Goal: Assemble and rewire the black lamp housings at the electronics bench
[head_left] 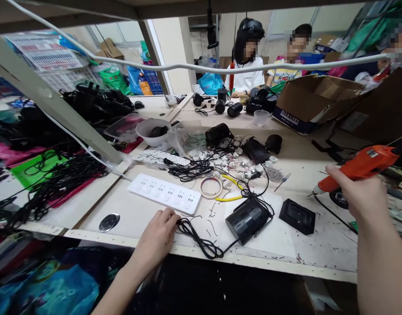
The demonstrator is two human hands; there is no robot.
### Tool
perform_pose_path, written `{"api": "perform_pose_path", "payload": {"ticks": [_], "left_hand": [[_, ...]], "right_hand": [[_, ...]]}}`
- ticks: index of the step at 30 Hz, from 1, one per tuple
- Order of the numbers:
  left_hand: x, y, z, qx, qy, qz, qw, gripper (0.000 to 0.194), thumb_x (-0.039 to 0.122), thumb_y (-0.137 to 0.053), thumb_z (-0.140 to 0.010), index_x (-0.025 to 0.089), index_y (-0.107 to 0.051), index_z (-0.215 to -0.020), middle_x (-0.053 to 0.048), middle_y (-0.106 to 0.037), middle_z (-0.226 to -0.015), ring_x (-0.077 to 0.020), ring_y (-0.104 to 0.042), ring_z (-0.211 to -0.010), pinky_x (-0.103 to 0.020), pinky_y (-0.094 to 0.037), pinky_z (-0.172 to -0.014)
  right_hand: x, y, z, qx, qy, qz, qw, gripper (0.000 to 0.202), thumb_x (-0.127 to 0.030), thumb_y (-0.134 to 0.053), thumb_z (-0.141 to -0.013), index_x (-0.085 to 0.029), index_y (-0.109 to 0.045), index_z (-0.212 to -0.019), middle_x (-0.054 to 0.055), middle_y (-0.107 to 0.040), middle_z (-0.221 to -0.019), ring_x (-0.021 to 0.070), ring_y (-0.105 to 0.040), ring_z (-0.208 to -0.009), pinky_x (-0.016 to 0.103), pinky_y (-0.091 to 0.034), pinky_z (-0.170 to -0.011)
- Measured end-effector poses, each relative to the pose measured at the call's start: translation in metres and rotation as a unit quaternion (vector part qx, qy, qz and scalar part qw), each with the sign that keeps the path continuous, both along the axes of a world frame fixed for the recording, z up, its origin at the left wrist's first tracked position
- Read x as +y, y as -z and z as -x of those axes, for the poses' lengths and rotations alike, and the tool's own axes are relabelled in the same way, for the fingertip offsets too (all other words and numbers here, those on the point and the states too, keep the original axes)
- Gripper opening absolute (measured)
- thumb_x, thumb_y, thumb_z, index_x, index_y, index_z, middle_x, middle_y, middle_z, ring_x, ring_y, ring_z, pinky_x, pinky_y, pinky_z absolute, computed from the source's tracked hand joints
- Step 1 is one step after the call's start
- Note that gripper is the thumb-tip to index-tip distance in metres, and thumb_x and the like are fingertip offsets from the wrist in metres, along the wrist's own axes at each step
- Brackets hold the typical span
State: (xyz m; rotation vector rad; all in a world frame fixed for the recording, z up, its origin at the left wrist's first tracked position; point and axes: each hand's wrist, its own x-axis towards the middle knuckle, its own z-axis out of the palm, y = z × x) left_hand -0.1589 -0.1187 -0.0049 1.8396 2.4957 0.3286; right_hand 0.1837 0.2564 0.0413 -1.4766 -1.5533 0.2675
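While the right hand (368, 192) grips the orange screwdriver (361, 162), apparently for control, the left hand (159, 232) pinches the black cable (215, 252) by the near edge of the surface (135, 218), likely steadying it near the black housing (248, 221).

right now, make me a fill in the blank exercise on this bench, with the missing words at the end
The tool in the right hand is ____.
The cable at the left hand is ____.
The tape roll lies beside pliers with ____ handles.
The cardboard box's label reads BLUE ____.

orange; black; yellow; GIRL
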Motion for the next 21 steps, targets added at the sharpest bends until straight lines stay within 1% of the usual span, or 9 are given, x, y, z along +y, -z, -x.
{"api": "perform_pose_path", "payload": {"ticks": [2,5,6,8,9,11,13,16,21], "left_hand": [[0.003,0.0,-0.003,0.018,0.008,-0.017,1.0,0.026,0.01,-0.038,-0.091,0.017,-0.063,-0.09,-0.009,-0.062,-0.09,-0.0257,-0.055,-0.081,-0.041,-0.052,-0.074],[0.008,-0.008,-0.003,0.015,0.021,-0.119,0.993,0.022,0.012,-0.039,-0.095,0.016,-0.06,-0.098,-0.009,-0.06,-0.095,-0.0233,-0.057,-0.088,-0.036,-0.052,-0.076],[0.011,-0.012,-0.001,0.011,0.013,-0.159,0.987,0.022,0.013,-0.04,-0.096,0.016,-0.06,-0.104,-0.009,-0.059,-0.098,-0.022,-0.058,-0.091,-0.034,-0.052,-0.076],[0.021,-0.018,0.003,0.002,-0.01,-0.212,0.977,0.024,0.016,-0.041,-0.096,0.017,-0.06,-0.111,-0.008,-0.056,-0.098,-0.0193,-0.059,-0.09,-0.03,-0.052,-0.074],[0.027,-0.02,0.006,-0.004,-0.02,-0.225,0.974,0.025,0.016,-0.042,-0.096,0.018,-0.062,-0.11,-0.006,-0.055,-0.095,-0.0181,-0.059,-0.086,-0.028,-0.052,-0.071],[0.04,-0.02,0.011,-0.033,-0.029,-0.234,0.971,0.025,0.017,-0.043,-0.093,0.019,-0.067,-0.101,-0.004,-0.055,-0.089,-0.0165,-0.059,-0.08,-0.027,-0.052,-0.068],[0.05,-0.016,0.015,-0.079,-0.028,-0.237,0.968,0.025,0.017,-0.045,-0.091,0.02,-0.069,-0.097,-0.004,-0.057,-0.088,-0.016,-0.06,-0.08,-0.028,-0.053,-0.071],[0.057,-0.008,0.021,-0.154,-0.033,-0.237,0.959,0.022,0.022,-0.05,-0.089,0.021,-0.07,-0.099,-0.004,-0.064,-0.091,-0.0161,-0.064,-0.082,-0.028,-0.054,-0.074],[0.055,-0.006,0.029,-0.211,-0.033,-0.202,0.956,0.017,0.033,-0.058,-0.087,0.022,-0.069,-0.092,-0.003,-0.072,-0.088,-0.0187,-0.068,-0.083,-0.029,-0.056,-0.074]], "right_hand": [[-0.01,-0.001,-0.002,0.036,0.035,0.01,0.999,0.062,-0.058,-0.082,-0.051,-0.017,-0.072,-0.097,0.014,-0.071,-0.086,0.0316,-0.066,-0.072,0.049,-0.05,-0.067],[-0.046,0.002,-0.001,0.094,0.05,-0.16,0.981,0.077,-0.045,-0.084,-0.052,-0.014,-0.064,-0.12,0.024,-0.064,-0.117,0.0361,-0.068,-0.086,0.051,-0.055,-0.067],[-0.065,0.004,0.003,0.073,0.052,-0.241,0.966,0.07,-0.041,-0.083,-0.056,-0.015,-0.064,-0.119,0.025,-0.062,-0.119,0.0362,-0.068,-0.088,0.05,-0.056,-0.066],[-0.107,0.007,0.019,0.015,-0.005,-0.298,0.955,0.043,-0.032,-0.078,-0.071,-0.021,-0.067,-0.111,0.015,-0.068,-0.099,0.0333,-0.068,-0.084,0.052,-0.057,-0.07],[-0.129,0.009,0.031,-0.048,-0.115,-0.276,0.953,0.029,-0.029,-0.073,-0.081,-0.022,-0.068,-0.108,0.011,-0.068,-0.092,0.0314,-0.068,-0.085,0.052,-0.057,-0.076],[-0.167,0.015,0.055,-0.138,-0.337,-0.199,0.91,0.033,-0.026,-0.062,-0.091,-0.018,-0.061,-0.123,0.016,-0.064,-0.112,0.0306,-0.064,-0.106,0.051,-0.057,-0.088],[-0.191,0.023,0.077,-0.224,-0.462,-0.147,0.846,0.044,-0.02,-0.056,-0.094,-0.017,-0.051,-0.137,0.016,-0.057,-0.134,0.0318,-0.051,-0.129,0.053,-0.051,-0.102],[-0.202,0.035,0.094,-0.282,-0.507,-0.111,0.807,0.049,-0.011,-0.049,-0.092,-0.015,-0.047,-0.141,0.015,-0.052,-0.143,0.0313,-0.045,-0.135,0.056,-0.045,-0.109],[-0.199,0.044,0.095,-0.271,-0.498,-0.108,0.817,0.048,-0.008,-0.046,-0.091,-0.013,-0.05,-0.138,0.016,-0.055,-0.14,0.0328,-0.049,-0.132,0.058,-0.048,-0.105]]}}
